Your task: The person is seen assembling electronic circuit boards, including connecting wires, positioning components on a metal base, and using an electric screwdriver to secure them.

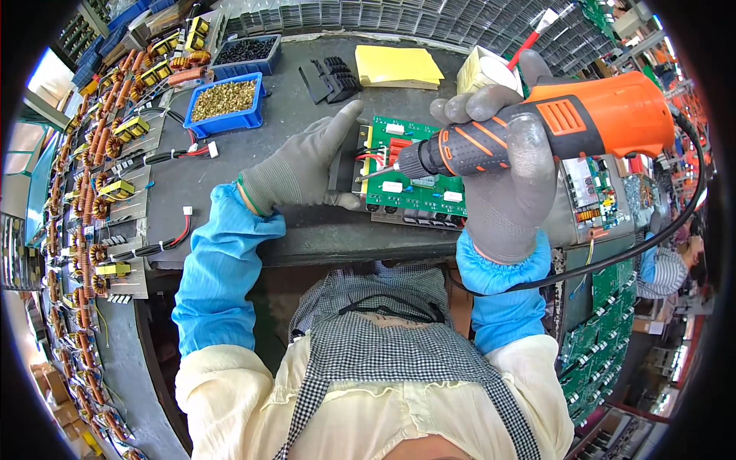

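Your black-and-white checked apron (414,356) and cream shirt (368,418) fill the bottom, nearest the camera. Beyond them, the green circuit board (429,201) lies component side up on the dark workbench (307,238), between your hands.

Your gloved right hand (510,176) wraps its fingers around an orange-and-black electric screwdriver (563,119), its bit (377,173) pointing left at the board's left end; whether it touches is unclear. Your gloved left hand (303,161) spreads thumb and fingers wide beside a black bar (344,157) there; you cannot tell whether they press.

The board looks stiff and fairly light, with breakable parts; its edges seem the safest hold. The screwdriver looks heavier, best gripped around its barrel.

Red wires (373,157) crowd the bit, and the screwdriver hides part of the board. Its black cord (701,172) loops past your right sleeve (502,295). Beyond your left hand sit a blue tray (255,119) of brass-coloured screws, black plastic parts (337,83) and yellow cards (397,65).
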